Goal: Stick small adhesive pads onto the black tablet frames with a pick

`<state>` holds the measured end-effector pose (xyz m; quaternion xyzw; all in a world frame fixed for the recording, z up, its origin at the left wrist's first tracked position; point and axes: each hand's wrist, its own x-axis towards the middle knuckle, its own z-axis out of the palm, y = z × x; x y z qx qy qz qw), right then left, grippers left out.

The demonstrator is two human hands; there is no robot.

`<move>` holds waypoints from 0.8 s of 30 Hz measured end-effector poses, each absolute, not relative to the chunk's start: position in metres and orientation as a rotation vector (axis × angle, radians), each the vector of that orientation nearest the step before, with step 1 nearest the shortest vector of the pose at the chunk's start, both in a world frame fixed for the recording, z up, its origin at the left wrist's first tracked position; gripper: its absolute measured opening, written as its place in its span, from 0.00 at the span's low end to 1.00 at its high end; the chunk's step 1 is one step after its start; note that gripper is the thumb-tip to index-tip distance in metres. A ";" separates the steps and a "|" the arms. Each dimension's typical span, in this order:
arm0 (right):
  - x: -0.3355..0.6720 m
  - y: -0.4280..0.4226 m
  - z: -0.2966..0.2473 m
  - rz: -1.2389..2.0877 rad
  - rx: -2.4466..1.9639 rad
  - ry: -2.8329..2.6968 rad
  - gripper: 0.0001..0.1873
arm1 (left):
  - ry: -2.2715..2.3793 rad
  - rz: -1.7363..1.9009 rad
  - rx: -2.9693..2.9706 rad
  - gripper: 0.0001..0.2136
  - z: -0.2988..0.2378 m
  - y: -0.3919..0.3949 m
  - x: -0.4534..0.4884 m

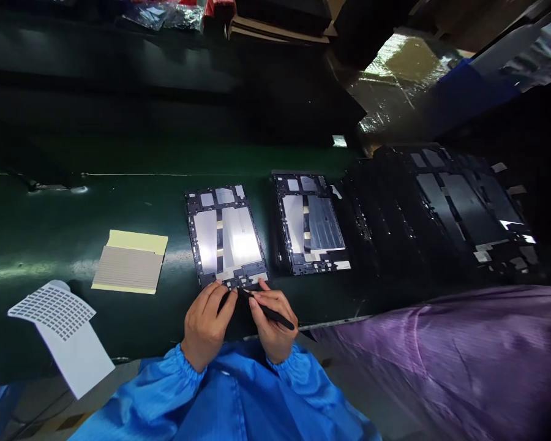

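At the far left, a white sheet (78,361) with a grid of dark squares lies slantwise on the desk (142,211), its plain end seeming to jut past the near edge, perhaps so it lifts easily. Beside it is a yellow-edged pad (128,266) of strips, flat and, I judge, set there to suit the left hand (206,321). That hand curls over the near edge of a frame (234,229), thumb and fingers bent close together, likely steadying it; whether they pinch anything small I cannot tell. The frame lies face up before the body, which leaves its parts open to view. The right hand (274,321) is closed around a slim black tool (278,316), gripped pen-fashion, probably for fine control, its tip at the same edge. Just right, a second frame (319,223) lies the same way up, apparently within reach. Farther right, more frames (468,205) crowd together in shadow, seemingly grouped to save room.
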<state>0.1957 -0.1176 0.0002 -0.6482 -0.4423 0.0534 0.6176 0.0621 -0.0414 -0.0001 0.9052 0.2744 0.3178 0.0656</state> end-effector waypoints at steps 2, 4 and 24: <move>0.196 -0.117 0.000 0.121 -1.491 -1.018 0.12 | 0.824 0.952 2.727 0.10 0.000 -0.042 0.062; 0.196 -0.117 0.001 0.115 -1.490 -1.020 0.12 | 0.828 0.951 2.730 0.11 -0.001 -0.042 0.062; 0.196 -0.121 -0.001 0.075 -1.515 -1.024 0.10 | 0.847 0.854 2.805 0.10 0.007 -0.040 0.063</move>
